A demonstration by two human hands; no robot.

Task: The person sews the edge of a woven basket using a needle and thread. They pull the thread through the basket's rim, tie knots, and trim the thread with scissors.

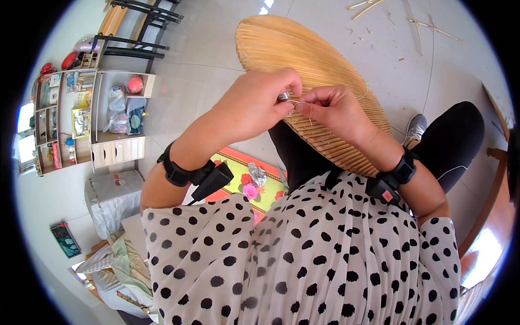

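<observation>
A round, flat lid of tan plant stalks (309, 46) laid side by side rests tilted across my lap. Above its near left edge, my left hand (265, 100) is closed with thumb and fingertips pinched together. A silvery ring-like band (284, 96) sits on one of its fingers. My right hand (338, 111) meets it from the other side, thumb and forefinger pinching a thin pale thread (296, 102). The thread loops between both hands, and loose ends hang over the stalks. Whether a needle is among the fingertips is too small to tell.
Loose stalks (421, 32) and scraps lie on the tiled floor at far right. A colourful flowered surface (244, 179) with crumpled foil (257, 174) is beside my left thigh. Shelves (92, 116) and a black-framed rack (135, 40) stand left; a brown wooden edge (487, 200) curves at right.
</observation>
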